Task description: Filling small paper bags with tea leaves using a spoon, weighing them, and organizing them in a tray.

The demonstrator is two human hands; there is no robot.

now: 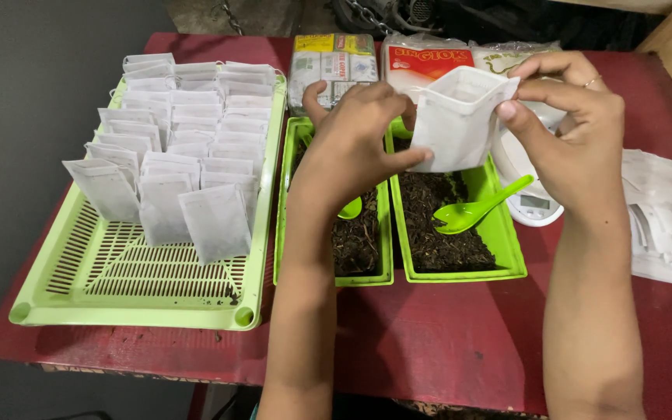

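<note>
Red worktop [445,342] against a dark wall, carrying all items within reach. Left hand [355,132] and right hand [577,132] raised above two small green plastic trays [507,257] of dark loose leaf; each grip pinched closed on an opposite edge of one small white paper filter bag [454,120], mouth pulled open upward, evidently to keep it spread over the leaf. Green plastic spoon [476,210] resting in the right tray, handle angled up toward the right hand; second green spoon partly hidden behind the left wrist. Small white digital scale [534,204] just behind the right tray. Large green slotted basket [141,280] at left, holding rows of filled white bags [188,140] stood upright and leaning, likely for compact packing. Loose stack of flat empty white bags [663,210] at far right.
</note>
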